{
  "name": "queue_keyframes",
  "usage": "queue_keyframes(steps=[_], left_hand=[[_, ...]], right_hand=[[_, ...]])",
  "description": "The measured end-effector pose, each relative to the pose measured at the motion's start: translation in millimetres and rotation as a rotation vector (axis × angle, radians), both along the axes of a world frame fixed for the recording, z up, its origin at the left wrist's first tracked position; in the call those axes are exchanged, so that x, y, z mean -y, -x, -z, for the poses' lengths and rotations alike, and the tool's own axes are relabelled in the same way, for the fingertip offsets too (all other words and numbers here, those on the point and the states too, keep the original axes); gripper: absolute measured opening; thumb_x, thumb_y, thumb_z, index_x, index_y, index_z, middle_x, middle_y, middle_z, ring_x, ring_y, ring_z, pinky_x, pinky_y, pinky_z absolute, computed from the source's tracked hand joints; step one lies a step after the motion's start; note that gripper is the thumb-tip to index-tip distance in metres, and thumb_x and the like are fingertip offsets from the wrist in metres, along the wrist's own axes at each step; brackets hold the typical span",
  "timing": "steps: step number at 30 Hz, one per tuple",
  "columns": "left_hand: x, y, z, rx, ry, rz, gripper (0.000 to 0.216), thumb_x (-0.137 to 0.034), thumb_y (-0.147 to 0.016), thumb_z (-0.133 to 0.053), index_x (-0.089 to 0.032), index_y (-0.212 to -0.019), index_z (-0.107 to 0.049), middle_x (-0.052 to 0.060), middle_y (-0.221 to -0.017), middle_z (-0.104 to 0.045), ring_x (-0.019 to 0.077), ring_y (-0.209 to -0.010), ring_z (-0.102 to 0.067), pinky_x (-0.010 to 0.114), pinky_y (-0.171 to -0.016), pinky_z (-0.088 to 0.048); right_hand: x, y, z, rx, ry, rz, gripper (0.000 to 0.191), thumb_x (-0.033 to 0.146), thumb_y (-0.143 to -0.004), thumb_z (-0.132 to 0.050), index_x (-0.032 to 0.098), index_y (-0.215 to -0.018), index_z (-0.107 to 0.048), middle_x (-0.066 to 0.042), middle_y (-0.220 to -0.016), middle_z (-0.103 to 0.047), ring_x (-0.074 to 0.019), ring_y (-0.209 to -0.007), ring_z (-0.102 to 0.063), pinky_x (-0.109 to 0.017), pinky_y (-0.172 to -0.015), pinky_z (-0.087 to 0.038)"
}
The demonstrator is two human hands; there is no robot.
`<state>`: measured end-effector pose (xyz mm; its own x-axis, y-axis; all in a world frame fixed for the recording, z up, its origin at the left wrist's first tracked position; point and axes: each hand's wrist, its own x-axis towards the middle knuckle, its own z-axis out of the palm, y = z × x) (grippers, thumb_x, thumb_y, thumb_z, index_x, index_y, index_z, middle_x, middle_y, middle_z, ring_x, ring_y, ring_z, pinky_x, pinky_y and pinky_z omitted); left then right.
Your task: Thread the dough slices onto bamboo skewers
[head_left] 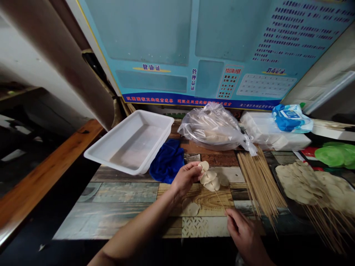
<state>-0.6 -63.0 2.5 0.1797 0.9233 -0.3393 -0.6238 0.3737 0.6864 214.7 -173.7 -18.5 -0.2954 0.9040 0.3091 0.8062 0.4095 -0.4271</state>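
My left hand (pixel 186 178) pinches a pale round slice (pixel 204 166) at the top of a thin bamboo skewer (pixel 220 201). Two more slices (pixel 210 180) sit threaded on that skewer just below. My right hand (pixel 244 234) is closed on the skewer's lower end near the table's front edge. A couple of loose slices (pixel 192 208) lie on the table under the skewer, between my two hands.
A bundle of bare skewers (pixel 259 179) lies right of my hands. A dark tray (pixel 295 210) at the right holds many slices and finished skewers. Behind are a white plastic tub (pixel 130 142), a blue cloth (pixel 168 162), a clear bag (pixel 215 127) and tissue packs (pixel 273 133).
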Motion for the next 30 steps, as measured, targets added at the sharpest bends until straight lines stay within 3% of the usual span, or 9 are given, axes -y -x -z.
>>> queue_keyframes(steps=[5, 14, 20, 27, 30], left_hand=[[1.2, -2.5, 2.8, -0.052, -0.093, -0.132, 0.03, -0.028, -0.057, -0.081, -0.015, -0.08, -0.068, 0.001, -0.074, -0.069, 0.0109, -0.064, -0.062, 0.025, -0.068, -0.051], [6.9, -7.8, 4.2, -0.225, -0.269, -0.217, 0.029, -0.03, -0.063, -0.077, -0.016, -0.087, -0.068, 0.0, -0.07, -0.068, 0.0105, -0.062, -0.059, 0.023, -0.065, -0.048], [10.2, -11.6, 7.1, -0.218, -0.225, -0.127, 0.049, -0.028, -0.059, -0.079, -0.015, -0.103, -0.062, -0.004, -0.06, -0.063, 0.0078, -0.054, -0.053, 0.02, -0.057, -0.042], [10.0, -13.7, 8.2, -0.099, -0.018, 0.054, 0.033, -0.035, -0.06, -0.078, -0.013, -0.081, -0.067, 0.002, -0.069, -0.064, 0.0094, -0.056, -0.056, 0.022, -0.056, -0.047], [9.4, -13.1, 7.7, -0.082, 0.007, 0.07, 0.032, -0.034, -0.058, -0.08, -0.012, -0.077, -0.066, 0.002, -0.067, -0.064, 0.0092, -0.055, -0.056, 0.021, -0.053, -0.047]], right_hand=[[-0.7, 3.1, -3.5, -0.025, -0.004, -0.005, 0.026, 0.012, -0.081, -0.036, 0.022, -0.084, -0.06, -0.002, -0.074, -0.073, -0.0156, -0.064, -0.07, -0.024, -0.056, -0.054], [1.5, 4.2, -4.4, 0.002, 0.015, 0.01, 0.025, 0.013, -0.078, -0.036, 0.021, -0.08, -0.06, 0.0, -0.068, -0.071, -0.0147, -0.058, -0.069, -0.023, -0.052, -0.053], [1.0, 7.5, -9.5, -0.028, 0.022, 0.031, 0.025, 0.012, -0.077, -0.036, 0.021, -0.078, -0.06, 0.0, -0.066, -0.07, -0.0147, -0.057, -0.068, -0.023, -0.053, -0.051], [1.4, 5.3, -9.5, 0.003, 0.049, 0.022, 0.027, 0.01, -0.077, -0.036, 0.021, -0.078, -0.06, -0.002, -0.069, -0.07, -0.0159, -0.06, -0.068, -0.024, -0.053, -0.052], [2.1, 5.3, -9.4, 0.015, 0.088, 0.004, 0.027, 0.009, -0.077, -0.035, 0.02, -0.078, -0.059, -0.002, -0.07, -0.07, -0.016, -0.061, -0.068, -0.024, -0.055, -0.053]])
